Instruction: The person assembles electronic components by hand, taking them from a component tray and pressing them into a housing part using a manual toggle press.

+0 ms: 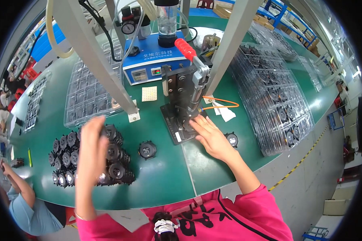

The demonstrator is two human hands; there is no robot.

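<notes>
One view only — a fisheye camera on the person's head, looking steeply down and forward over a green table [161,176]. It sits close: the person's pink top fills the lower edge, and both forearms rise from there into the middle. Picture left is the person's left. The press [185,100] stands near centre, straight ahead. Edges bend toward the dark round rim — no second view shares the scene.

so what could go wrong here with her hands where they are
The right hand has its fingertips on the black press fixture, under the red-handled lever; if that came down they could be pinched. The left hand, blurred, is over the stacked round black parts and might knock them over.
</notes>
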